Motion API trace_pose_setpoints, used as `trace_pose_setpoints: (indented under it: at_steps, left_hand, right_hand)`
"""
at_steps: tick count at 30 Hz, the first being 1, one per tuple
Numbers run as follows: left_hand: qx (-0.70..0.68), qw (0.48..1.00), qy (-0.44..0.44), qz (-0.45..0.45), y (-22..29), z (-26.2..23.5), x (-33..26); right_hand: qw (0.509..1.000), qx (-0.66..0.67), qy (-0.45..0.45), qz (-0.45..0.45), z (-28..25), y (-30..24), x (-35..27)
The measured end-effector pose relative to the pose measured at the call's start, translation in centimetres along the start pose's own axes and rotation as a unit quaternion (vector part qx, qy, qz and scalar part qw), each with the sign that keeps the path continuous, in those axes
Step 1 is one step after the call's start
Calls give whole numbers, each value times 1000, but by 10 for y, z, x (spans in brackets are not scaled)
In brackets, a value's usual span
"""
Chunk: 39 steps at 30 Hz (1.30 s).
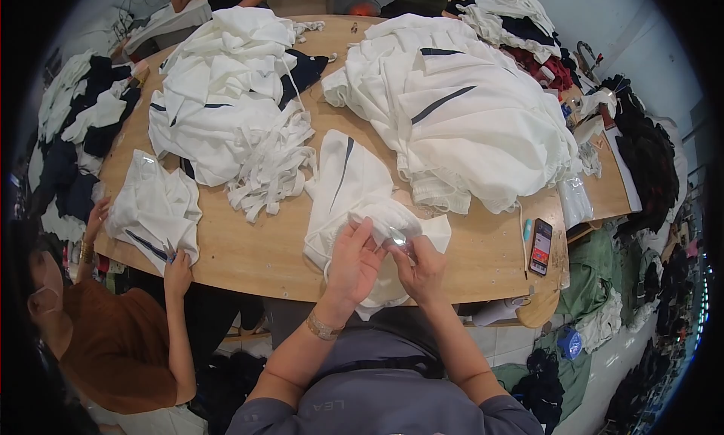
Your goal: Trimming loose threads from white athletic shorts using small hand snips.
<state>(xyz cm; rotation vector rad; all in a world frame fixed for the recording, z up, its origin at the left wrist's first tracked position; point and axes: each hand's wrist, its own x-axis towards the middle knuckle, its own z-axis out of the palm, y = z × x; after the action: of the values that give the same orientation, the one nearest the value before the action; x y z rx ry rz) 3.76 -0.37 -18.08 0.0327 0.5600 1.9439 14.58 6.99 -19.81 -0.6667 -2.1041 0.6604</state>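
Note:
A white garment (341,180) with a narrow navy stripe lies at the table's near edge, its gathered part raised between my hands. The fingers of my left hand (353,263) are closed on the gathered white cloth, palm turned partly up. My right hand (422,272) is closed around a small shiny object (397,239) at the cloth; its kind is too small and glary to make out. A watch (323,328) sits on my left wrist.
Large heaps of white garments stand on the table at left (226,65) and right (483,126). White strips (273,159) hang from the left heap. A phone (540,246) lies near the right edge. At left, a co-worker's hand (178,273) holds small snips over another white garment (154,201).

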Motion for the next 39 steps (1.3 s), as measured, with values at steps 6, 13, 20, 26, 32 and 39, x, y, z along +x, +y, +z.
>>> trace_pose_setpoints:
  at_steps: [6,13,20,26,32,39]
  left_hand:
    - [11,1000,6,9,-2,3,0]
    - [12,999,-18,31,-6,-1,1]
    - [17,999,0,28,-6,1,0]
    - [38,997,-17,60,-9,-2,0]
    - [21,999,-7,33,-6,9,-1]
    - [-53,997,-27,-57,-9,-9,-1]
  right_hand:
    - [1000,3,3,7,0,-4,3]
    - [999,41,4,25,0,4,-1]
    - [998,57,-13,37,0,1,-3]
    - [999,35,-9,4,0,2,2]
    - [965,225,54,126,2,-2,1]
    - [991,103,39,-76,11,8,8]
